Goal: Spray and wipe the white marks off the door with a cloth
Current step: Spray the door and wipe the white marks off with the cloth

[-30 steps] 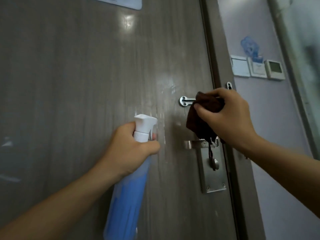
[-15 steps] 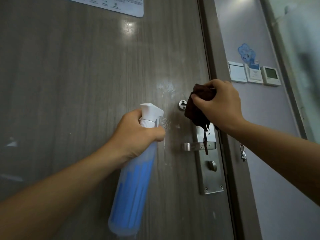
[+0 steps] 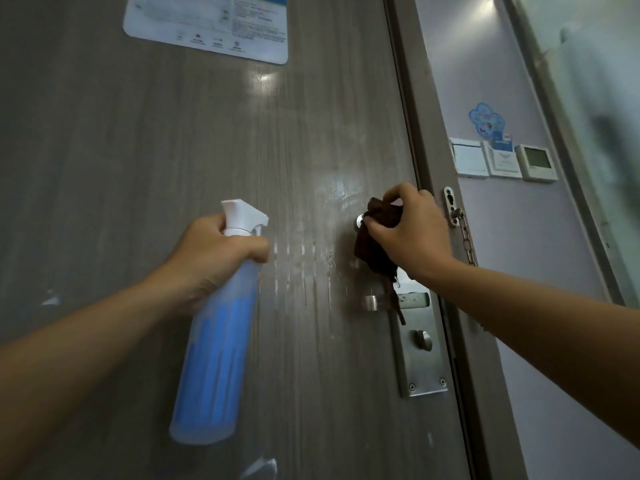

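Since the earlier frame the right hand (image 3: 412, 233) has slid its brown cloth (image 3: 375, 242) down over the round metal knob above the lever handle (image 3: 398, 301). Its fingers pinch the bunched cloth against the door (image 3: 173, 168). The left hand (image 3: 211, 258) grips the spray bottle (image 3: 214, 358) left of the handle. White streaks (image 3: 301, 258) lie between bottle and cloth; flattening the cloth and wiping leftward in overlapping strokes should clear them.

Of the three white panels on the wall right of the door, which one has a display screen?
The rightmost panel, farthest from the door frame; the other two lack a screen.
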`<state>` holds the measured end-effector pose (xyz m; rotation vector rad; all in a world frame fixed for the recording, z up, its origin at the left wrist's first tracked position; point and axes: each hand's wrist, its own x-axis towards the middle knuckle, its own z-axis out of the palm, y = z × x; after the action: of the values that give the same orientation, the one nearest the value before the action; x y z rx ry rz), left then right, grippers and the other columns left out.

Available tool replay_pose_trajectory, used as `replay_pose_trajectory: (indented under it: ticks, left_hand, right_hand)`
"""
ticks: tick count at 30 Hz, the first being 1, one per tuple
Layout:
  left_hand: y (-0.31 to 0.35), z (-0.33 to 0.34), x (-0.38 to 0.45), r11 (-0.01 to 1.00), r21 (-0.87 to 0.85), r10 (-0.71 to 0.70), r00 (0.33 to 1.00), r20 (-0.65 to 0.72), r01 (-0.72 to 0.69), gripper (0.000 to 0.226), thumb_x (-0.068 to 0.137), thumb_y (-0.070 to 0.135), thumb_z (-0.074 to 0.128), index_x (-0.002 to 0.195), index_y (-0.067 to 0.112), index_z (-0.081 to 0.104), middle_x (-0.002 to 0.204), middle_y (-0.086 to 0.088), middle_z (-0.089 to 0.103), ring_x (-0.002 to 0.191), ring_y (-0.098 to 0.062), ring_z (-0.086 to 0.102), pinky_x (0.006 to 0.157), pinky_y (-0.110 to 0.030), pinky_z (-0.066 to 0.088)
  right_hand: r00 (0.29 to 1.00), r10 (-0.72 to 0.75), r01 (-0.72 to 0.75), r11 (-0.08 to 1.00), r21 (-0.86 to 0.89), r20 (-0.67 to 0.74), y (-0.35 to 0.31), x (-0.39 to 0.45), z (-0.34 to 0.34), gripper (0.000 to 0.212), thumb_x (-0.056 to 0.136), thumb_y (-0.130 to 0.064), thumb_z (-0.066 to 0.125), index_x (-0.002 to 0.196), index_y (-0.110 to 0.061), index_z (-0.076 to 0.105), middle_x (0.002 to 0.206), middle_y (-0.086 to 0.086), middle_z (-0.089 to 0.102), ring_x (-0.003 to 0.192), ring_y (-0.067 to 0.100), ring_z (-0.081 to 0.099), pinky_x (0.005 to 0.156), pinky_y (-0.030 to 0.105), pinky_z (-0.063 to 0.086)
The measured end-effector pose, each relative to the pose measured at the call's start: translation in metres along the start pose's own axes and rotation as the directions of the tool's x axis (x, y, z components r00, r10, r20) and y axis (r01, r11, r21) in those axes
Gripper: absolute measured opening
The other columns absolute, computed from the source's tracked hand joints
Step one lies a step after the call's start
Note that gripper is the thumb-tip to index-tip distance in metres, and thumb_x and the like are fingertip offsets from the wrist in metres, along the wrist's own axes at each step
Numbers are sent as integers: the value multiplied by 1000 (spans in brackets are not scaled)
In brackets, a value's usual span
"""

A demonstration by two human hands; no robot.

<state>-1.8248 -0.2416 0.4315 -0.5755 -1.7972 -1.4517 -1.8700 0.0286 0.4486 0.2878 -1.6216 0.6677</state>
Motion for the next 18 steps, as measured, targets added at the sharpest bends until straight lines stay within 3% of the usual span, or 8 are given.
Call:
replay_pose_trajectory:
  ticks: [3, 6, 11, 14, 18]
  left_hand:
    - [1, -19, 7, 999, -26, -30, 999, 21, 31, 42, 70, -2, 77, 108, -12, 64, 99, -33, 71, 66, -32, 65, 50, -33, 58]
    - [-2, -36, 18, 1000, 6, -19, 998, 57, 18, 60, 50, 13, 79, 108, 0, 69, 105, -24, 76, 65, -27, 71, 59, -35, 60]
    - [-9, -56, 35, 1000, -11, -6, 999, 35, 6, 52, 62, 9, 75, 113, 4, 68, 107, -19, 78, 61, -26, 71, 56, -33, 59]
    - [-15, -62, 39, 999, -40, 7, 1000, 14, -7, 44, 71, 0, 74, 114, 3, 66, 108, -20, 76, 59, -16, 73, 49, -30, 56]
    - [-18, -62, 40, 997, -72, 22, 1000, 9, -22, 49, 59, 8, 70, 109, 8, 66, 108, -21, 76, 58, -19, 72, 49, -31, 56]
  right_hand:
    - [997, -46, 39, 992, -123, -54, -10, 4, 21, 38, 91, -44, 72, 115, -23, 52, 110, 4, 51, 91, 29, 60, 81, 47, 56]
    - [998, -47, 36, 973, -228, -46, -18, 3, 46, 37, 95, -42, 67, 115, -18, 48, 111, 10, 50, 92, 33, 58, 78, 48, 54]
    - [999, 35, -25, 922, -387, 20, -19, -4, 61, 43, 96, -40, 61, 121, -14, 38, 116, 17, 46, 94, 44, 59, 70, 48, 51]
    - [982, 87, -26, 943, -333, 168, -20, -17, 60, 49, 91, -34, 64, 125, -15, 34, 122, 18, 41, 99, 45, 55, 74, 49, 50]
    - [955, 60, 1, 978, -207, 289, -17, -22, 53, 43, 92, -21, 68, 121, -18, 35, 122, 18, 40, 90, 39, 56, 76, 50, 56]
